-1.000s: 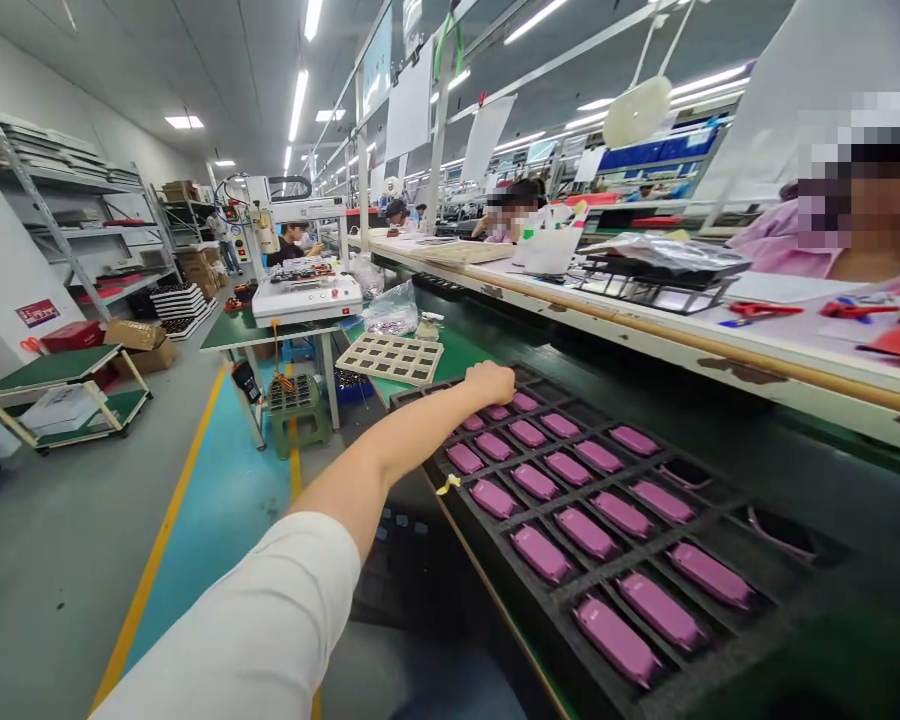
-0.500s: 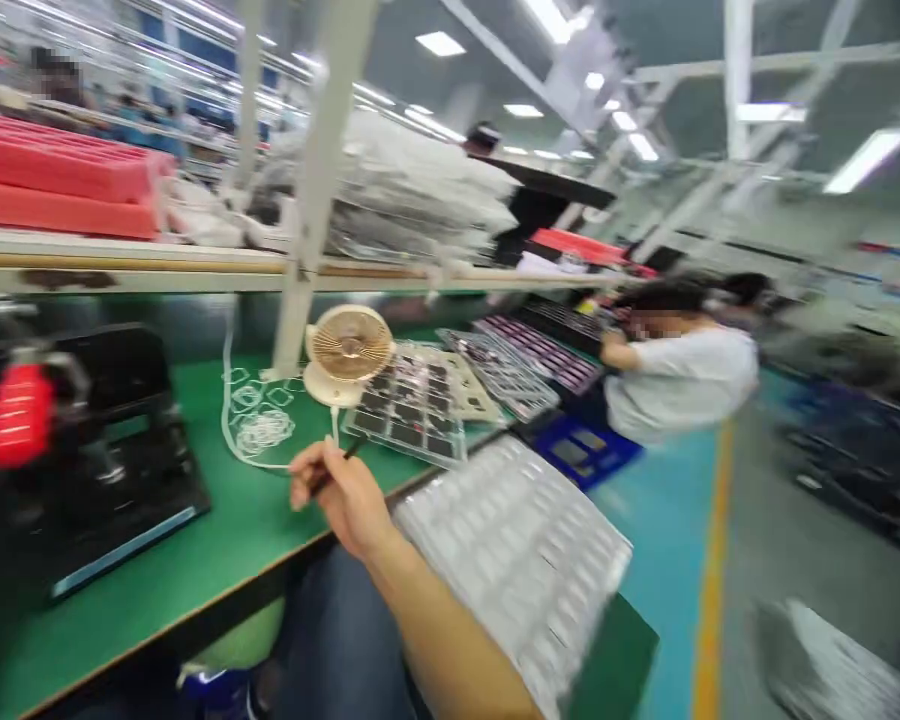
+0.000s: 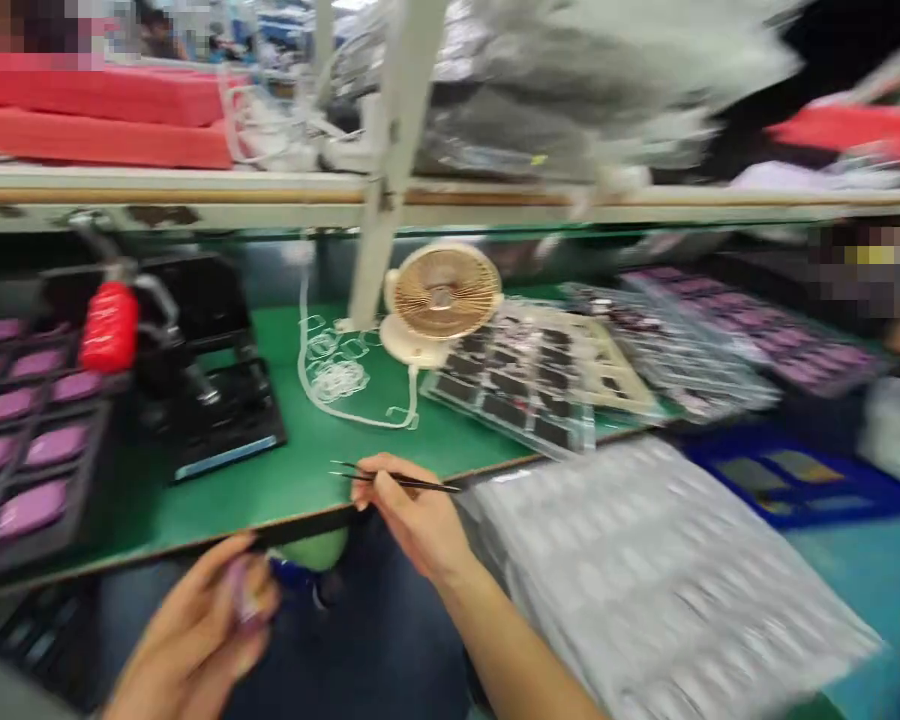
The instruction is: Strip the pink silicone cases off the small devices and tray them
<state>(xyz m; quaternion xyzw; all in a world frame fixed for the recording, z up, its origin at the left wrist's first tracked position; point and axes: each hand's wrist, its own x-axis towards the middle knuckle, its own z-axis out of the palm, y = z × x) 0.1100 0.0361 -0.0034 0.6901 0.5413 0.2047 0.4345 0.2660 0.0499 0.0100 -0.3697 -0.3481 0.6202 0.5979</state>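
Note:
My right hand point(image 3: 420, 520) is closed around a pair of dark tweezers point(image 3: 412, 482), held level just above the front edge of the green bench point(image 3: 300, 470). The tweezers' tips point left, slightly apart, with nothing between them. Lower left, my left hand point(image 3: 202, 630) is closed on a small purple piece point(image 3: 240, 590), blurred by motion and partly covered by the fingers. Behind the hands stands a black press fixture point(image 3: 225, 420) with a red handle point(image 3: 110, 325). Farther left, a black tray point(image 3: 82, 540) holds several purple pieces in its compartments.
A cream fan point(image 3: 442, 290) stands by a shelf post, with white cord and thin white loops point(image 3: 337, 380) beside it. Trays of dark parts point(image 3: 510, 385) lie to its right. A clear-grey plastic tray point(image 3: 645, 570) juts out at the right. A shelf point(image 3: 255, 205) runs above.
The view has swung left and down. My left hand with the purple piece and the black tray of purple pieces have come into view. My right hand still holds the tweezers.

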